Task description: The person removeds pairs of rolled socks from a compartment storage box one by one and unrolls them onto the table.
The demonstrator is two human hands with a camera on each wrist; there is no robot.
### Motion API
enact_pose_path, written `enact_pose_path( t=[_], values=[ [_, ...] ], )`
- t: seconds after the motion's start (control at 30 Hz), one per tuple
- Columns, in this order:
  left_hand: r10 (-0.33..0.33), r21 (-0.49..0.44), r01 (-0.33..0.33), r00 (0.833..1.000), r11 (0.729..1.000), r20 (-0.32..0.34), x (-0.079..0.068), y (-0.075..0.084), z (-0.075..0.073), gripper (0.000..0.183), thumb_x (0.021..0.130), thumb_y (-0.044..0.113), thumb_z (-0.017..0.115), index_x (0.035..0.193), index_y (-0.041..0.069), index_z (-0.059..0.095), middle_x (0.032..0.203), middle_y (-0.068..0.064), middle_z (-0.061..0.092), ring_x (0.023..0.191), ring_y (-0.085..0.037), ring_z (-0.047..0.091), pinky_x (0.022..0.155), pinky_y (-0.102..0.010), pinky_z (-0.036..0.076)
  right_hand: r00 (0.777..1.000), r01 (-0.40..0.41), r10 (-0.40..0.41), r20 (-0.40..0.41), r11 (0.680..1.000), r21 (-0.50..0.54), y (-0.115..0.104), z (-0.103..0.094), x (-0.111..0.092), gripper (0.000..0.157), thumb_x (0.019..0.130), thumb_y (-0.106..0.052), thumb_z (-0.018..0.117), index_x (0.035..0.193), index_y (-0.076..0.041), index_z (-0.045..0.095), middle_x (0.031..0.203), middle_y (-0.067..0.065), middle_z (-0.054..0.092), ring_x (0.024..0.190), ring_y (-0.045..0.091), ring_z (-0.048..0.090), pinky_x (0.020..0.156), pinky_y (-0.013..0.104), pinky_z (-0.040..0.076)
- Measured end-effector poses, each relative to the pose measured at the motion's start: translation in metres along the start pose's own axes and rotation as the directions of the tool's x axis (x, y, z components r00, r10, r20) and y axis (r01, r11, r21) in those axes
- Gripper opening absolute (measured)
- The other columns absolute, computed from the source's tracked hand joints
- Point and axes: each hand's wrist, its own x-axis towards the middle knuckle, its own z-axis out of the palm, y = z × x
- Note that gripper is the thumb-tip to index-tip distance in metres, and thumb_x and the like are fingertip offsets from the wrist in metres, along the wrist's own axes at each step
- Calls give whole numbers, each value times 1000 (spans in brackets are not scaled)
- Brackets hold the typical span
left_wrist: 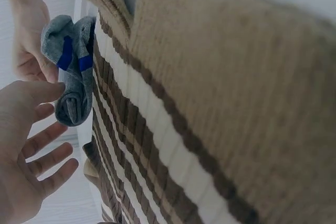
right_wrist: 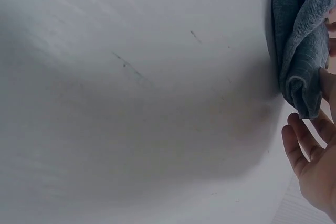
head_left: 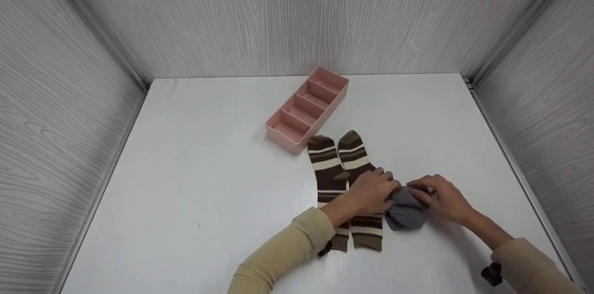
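A folded pair of grey socks (head_left: 404,214) lies on the white table, its far end rolled over. Blue patches (left_wrist: 65,53) show on it in the left wrist view. My left hand (head_left: 373,192) pinches the roll's left side between thumb and index finger, the other fingers spread apart. On the opposite side, my right hand (head_left: 443,199) pinches the roll, its thumb against the grey fabric (right_wrist: 303,72) in the right wrist view. Beneath my left forearm and hand lie two brown striped socks (head_left: 325,164), stretched out side by side and partly covered.
A pink tray (head_left: 283,141) with several compartments stands slanted behind the striped socks, its near corner by a sock toe. Wood-grain panels (head_left: 297,15) wall the white table (head_left: 199,169) at the back and both sides.
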Motion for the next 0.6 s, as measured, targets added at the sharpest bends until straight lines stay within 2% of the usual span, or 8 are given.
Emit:
enact_pose_path(
  t=[0.2, 0.27, 0.33, 0.4, 0.5, 0.53, 0.6],
  values=[
    [5, 117, -8, 999, 993, 33, 9, 4, 4, 38, 99, 53, 67, 129, 29, 68, 122, 6, 69, 110, -13, 64, 87, -27, 55, 999, 7, -8, -36, 1000, -17, -1, 3, 0, 20, 97, -9, 75, 115, -16, 80, 105, -4, 79, 90, 4, 59, 74, 24, 54],
    [2, 132, -7, 999, 991, 32, 11, 4, 5, 36, 100, 53, 67, 127, 29, 70, 120, 7, 70, 109, -14, 64, 88, -28, 55, 997, 35, -39, -73, 998, -45, -2, 4, -1, 20, 95, -8, 77, 113, -16, 80, 105, -4, 79, 90, 4, 58, 72, 25, 53],
    [-3, 138, -1, 1000, 990, 30, 12, 4, 6, 34, 100, 52, 66, 125, 29, 71, 119, 7, 70, 108, -14, 65, 87, -28, 56, 986, 93, -105, -126, 991, -100, -1, 4, -3, 21, 91, -7, 81, 110, -17, 81, 106, -3, 78, 91, 8, 59, 71, 27, 52],
    [-12, 142, 7, 999, 990, 38, 14, 4, 5, 32, 101, 51, 64, 122, 30, 72, 117, 7, 71, 107, -14, 65, 86, -28, 56, 964, 169, -202, -175, 968, -188, 0, 5, -5, 25, 86, -7, 85, 108, -17, 80, 106, 0, 76, 93, 13, 62, 70, 30, 52],
    [-26, 147, 18, 998, 989, 56, 16, 3, 3, 30, 102, 49, 60, 121, 30, 74, 116, 7, 71, 106, -14, 65, 85, -28, 56, 913, 275, -349, -213, 909, -313, 2, 4, -7, 31, 79, -10, 90, 107, -16, 80, 108, 5, 74, 96, 21, 65, 71, 34, 53],
    [-30, 147, 20, 998, 989, 64, 17, 3, 3, 30, 103, 48, 59, 121, 29, 74, 116, 7, 71, 106, -14, 64, 85, -28, 56, 896, 306, -391, -212, 888, -345, 2, 4, -7, 31, 79, -13, 90, 108, -16, 80, 109, 6, 74, 97, 23, 66, 71, 35, 53],
    [-32, 143, 21, 996, 989, 80, 18, 1, 1, 31, 103, 47, 57, 121, 29, 74, 116, 7, 71, 107, -15, 64, 85, -28, 57, 878, 348, -440, -188, 857, -381, 3, 3, -9, 24, 88, -24, 86, 109, -15, 79, 110, 6, 73, 98, 23, 67, 74, 36, 54]
  ],
)
